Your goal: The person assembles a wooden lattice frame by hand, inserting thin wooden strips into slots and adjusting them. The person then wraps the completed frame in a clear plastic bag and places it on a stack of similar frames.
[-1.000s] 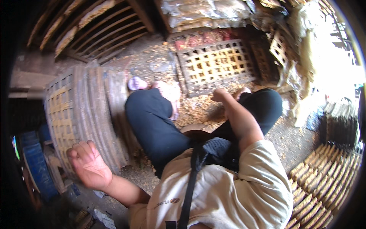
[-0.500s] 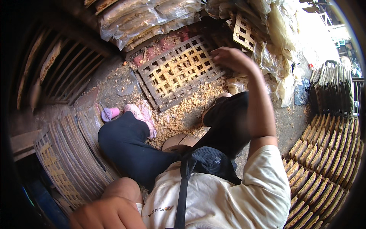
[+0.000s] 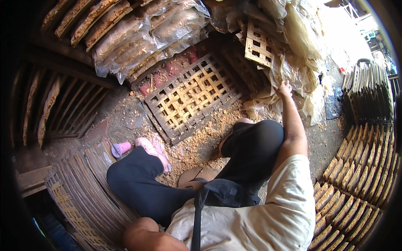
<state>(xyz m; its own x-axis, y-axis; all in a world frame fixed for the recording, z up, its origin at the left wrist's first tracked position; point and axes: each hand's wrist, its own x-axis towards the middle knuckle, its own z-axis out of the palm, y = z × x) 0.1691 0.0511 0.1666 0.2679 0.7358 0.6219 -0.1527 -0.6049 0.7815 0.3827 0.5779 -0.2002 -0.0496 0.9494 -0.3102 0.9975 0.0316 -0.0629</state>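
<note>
My right hand (image 3: 284, 88) is stretched out to the pile of crumpled clear plastic sheets (image 3: 303, 50) at the far right. Its fingers are closed on the loose edge of a plastic sheet (image 3: 277, 71). My left hand (image 3: 161, 242) is low at the bottom edge, near the stack of woven trays (image 3: 83, 180); its fingers are cut off by the frame. In front of my legs a woven bamboo tray (image 3: 190, 94) with a dark wooden frame lies flat, with tan crumbs on its lattice. No hand touches it.
Tan crumbs (image 3: 201, 140) cover the floor around my feet. A pink cup (image 3: 121, 149) lies by the left stack. Plastic-wrapped slabs (image 3: 155, 35) are piled at the back. Racks of crusted trays (image 3: 351, 180) stand at right, and a slatted rack (image 3: 63, 96) at left.
My right hand has moved from above the flat tray, right and nearer, to the plastic sheets. My left hand has shifted right along the bottom edge. The view has tilted slightly.
</note>
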